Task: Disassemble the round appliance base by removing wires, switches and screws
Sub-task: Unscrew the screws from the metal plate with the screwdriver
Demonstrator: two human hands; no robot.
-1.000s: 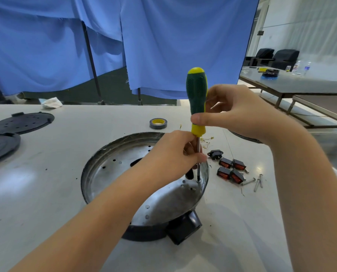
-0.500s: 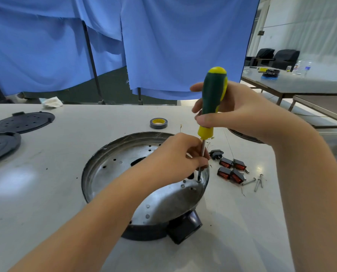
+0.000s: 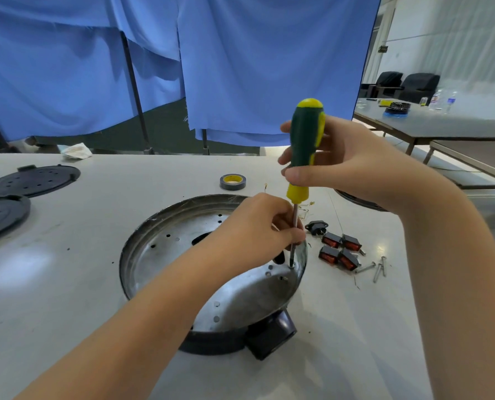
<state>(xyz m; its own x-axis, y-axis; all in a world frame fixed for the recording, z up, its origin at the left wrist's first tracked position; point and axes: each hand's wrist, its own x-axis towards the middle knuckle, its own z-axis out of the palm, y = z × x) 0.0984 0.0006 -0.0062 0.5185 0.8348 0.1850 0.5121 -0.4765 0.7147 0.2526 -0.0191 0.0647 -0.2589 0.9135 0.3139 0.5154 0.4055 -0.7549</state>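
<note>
The round metal base (image 3: 182, 255) sits on the white tabletop (image 3: 96, 284), near the middle, with a black block (image 3: 270, 336) at its near rim. The right hand (image 3: 347, 160) grips the green and yellow handle of a screwdriver (image 3: 305, 145), which stands almost upright with its tip on a screw (image 3: 291, 266) at the right inner edge of the base. The left hand (image 3: 257, 226) pinches the metal shaft just above the tip. Right of the base lie four red switches (image 3: 340, 251), a black socket (image 3: 315, 227) and loose screws (image 3: 377, 268). A tape roll (image 3: 232, 181) lies beyond the base, and two black perforated discs (image 3: 24, 192) lie at the far left.
</note>
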